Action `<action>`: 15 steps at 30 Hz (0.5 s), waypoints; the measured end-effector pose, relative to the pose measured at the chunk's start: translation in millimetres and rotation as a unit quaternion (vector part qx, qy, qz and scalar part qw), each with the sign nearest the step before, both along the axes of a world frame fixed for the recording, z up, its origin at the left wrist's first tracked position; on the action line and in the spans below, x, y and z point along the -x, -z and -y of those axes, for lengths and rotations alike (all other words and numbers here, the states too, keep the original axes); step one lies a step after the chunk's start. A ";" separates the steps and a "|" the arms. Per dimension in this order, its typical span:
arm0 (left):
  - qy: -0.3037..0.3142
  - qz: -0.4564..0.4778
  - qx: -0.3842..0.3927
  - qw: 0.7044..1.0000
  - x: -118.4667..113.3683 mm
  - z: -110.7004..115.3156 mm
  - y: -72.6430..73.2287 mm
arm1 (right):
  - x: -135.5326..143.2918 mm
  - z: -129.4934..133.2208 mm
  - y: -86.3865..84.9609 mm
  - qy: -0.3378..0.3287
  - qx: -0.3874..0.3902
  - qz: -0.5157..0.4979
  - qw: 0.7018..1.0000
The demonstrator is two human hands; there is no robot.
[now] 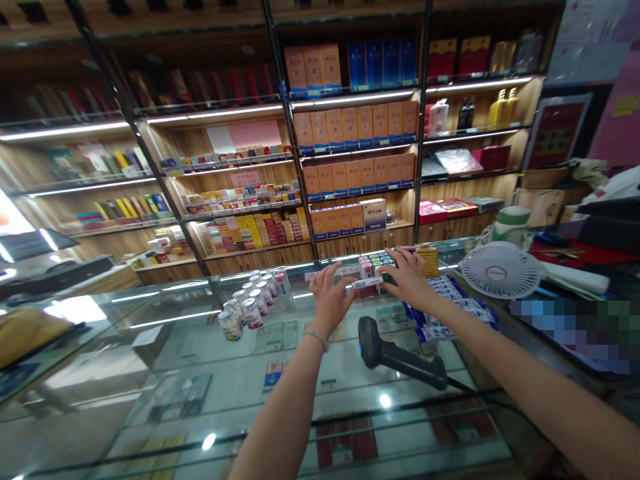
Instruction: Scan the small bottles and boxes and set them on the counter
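My left hand [331, 299] has its fingers curled at the left end of a small white pack [366, 284], just above the glass counter. At the pack's right end is my right hand [411, 279], its thumb close against it and its fingers bent over a group of small green packs [383, 259]. Pink-and-white packs [367, 268] stand beside the green ones. A black barcode scanner [400, 357] lies on the glass nearer to me, below my hands. Fine print on the packs is too small to read.
Several small cans [253, 312] stand in rows at the left. Blue-and-white packets [453, 308] and yellow packs [429, 262] lie at the right, near a white fan [501, 270]. The glass counter [225, 380] shows goods beneath it. Shelves [355, 150] of boxes line the back wall.
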State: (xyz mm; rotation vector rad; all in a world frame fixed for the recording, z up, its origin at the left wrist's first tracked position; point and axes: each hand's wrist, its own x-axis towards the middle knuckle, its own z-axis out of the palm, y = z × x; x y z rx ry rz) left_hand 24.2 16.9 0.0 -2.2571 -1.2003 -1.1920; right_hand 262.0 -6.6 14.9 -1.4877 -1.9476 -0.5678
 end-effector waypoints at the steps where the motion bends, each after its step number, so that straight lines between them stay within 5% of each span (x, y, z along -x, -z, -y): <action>1: 0.000 0.002 0.001 1.000 0.1 0.0 0.4 | 0.7 4.0 -2.9 0.008 0.001 0.003 1.000; 7: 0.000 0.009 0.006 1.000 -0.3 0.9 1.9 | 22.0 52.3 -12.4 0.033 0.007 -0.011 0.999; 15: 0.001 0.026 0.009 1.000 1.0 1.6 3.7 | 42.4 118.9 26.3 0.027 0.063 -0.015 0.998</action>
